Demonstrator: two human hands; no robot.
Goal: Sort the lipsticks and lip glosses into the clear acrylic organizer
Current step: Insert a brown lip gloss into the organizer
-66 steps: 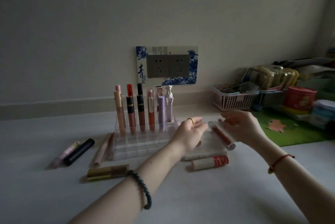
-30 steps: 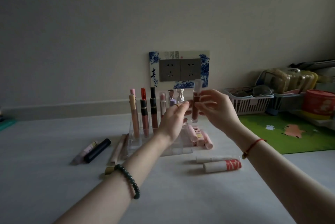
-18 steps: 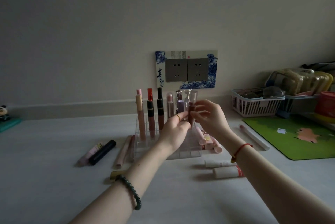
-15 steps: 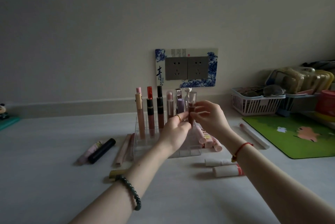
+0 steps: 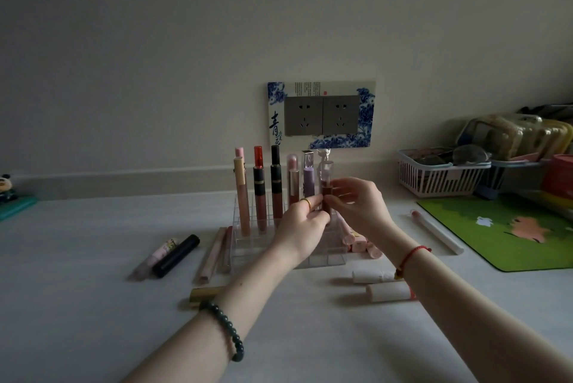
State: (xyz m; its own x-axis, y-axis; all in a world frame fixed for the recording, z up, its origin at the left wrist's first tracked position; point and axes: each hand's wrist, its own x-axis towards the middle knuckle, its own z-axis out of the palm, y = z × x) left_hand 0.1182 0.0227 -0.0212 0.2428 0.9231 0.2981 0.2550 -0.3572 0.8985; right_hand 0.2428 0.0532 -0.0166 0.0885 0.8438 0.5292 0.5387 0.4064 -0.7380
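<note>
The clear acrylic organizer [image 5: 248, 244] stands at the table's middle with several tubes upright in its back row. A dark red lip gloss [image 5: 326, 189] with a clear cap is upright over the organizer's right end. My right hand [image 5: 359, 207] pinches it from the right. My left hand [image 5: 299, 227] touches its lower part from the left. Loose on the table lie a black tube [image 5: 176, 255], a pale pink tube [image 5: 153, 258], a gold lipstick [image 5: 206, 292], two white tubes [image 5: 387, 291] and pink tubes [image 5: 359, 240] beside the organizer.
A white basket [image 5: 440, 176] and clear boxes stand at the back right, beside a red tin [image 5: 561, 175]. A green mat [image 5: 508, 227] covers the right side, with a long white stick [image 5: 437, 230] along its edge. A wall socket [image 5: 322, 116] is behind the organizer.
My right hand lifted the dark red lip gloss from the table, turned it upright and lowered it toward the organizer's back row. My left hand came up to steady it. The view shifted.
</note>
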